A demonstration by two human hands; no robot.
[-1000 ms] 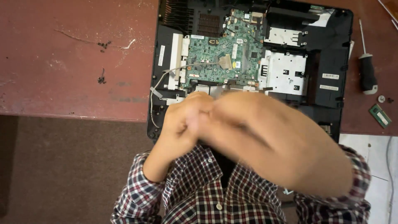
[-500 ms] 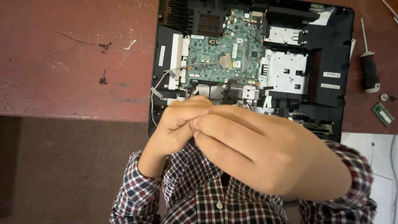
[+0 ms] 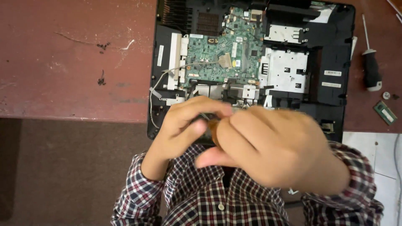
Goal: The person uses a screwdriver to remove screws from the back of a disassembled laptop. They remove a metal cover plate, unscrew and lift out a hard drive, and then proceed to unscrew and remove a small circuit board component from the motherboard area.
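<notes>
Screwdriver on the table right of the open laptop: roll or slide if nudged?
The screwdriver would probably roll sideways: handle and thin shaft look round, lying flat on the red table. Likely stiff and handle-heavy, since the black handle is much thicker. It may bump the small screw nearby.
</notes>
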